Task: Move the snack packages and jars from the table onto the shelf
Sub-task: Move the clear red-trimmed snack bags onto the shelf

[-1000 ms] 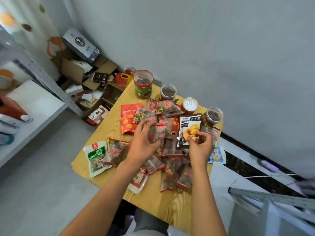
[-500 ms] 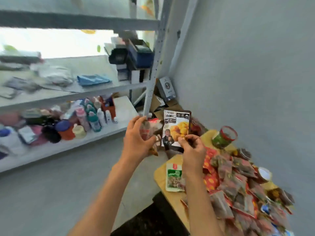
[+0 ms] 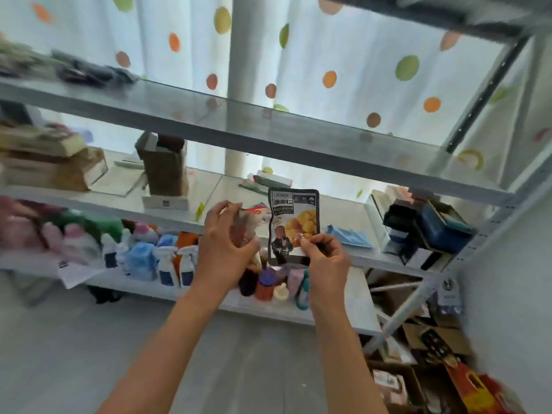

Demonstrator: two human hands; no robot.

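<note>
I hold both loads upright, clear of the shelf (image 3: 298,138) edge | left hand (image 3: 227,252) curled round small snack packets (image 3: 243,228) | right hand (image 3: 325,258) pinches black pouch (image 3: 294,216) bottom, near middle tier.

Home storage corner: metal shelving (image 3: 298,138), spray bottles (image 3: 167,264), dotted curtain (image 3: 343,55).

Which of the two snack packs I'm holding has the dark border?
The flat pouch pinched by your right hand; the left hand's small pack is clear and reddish.
</note>
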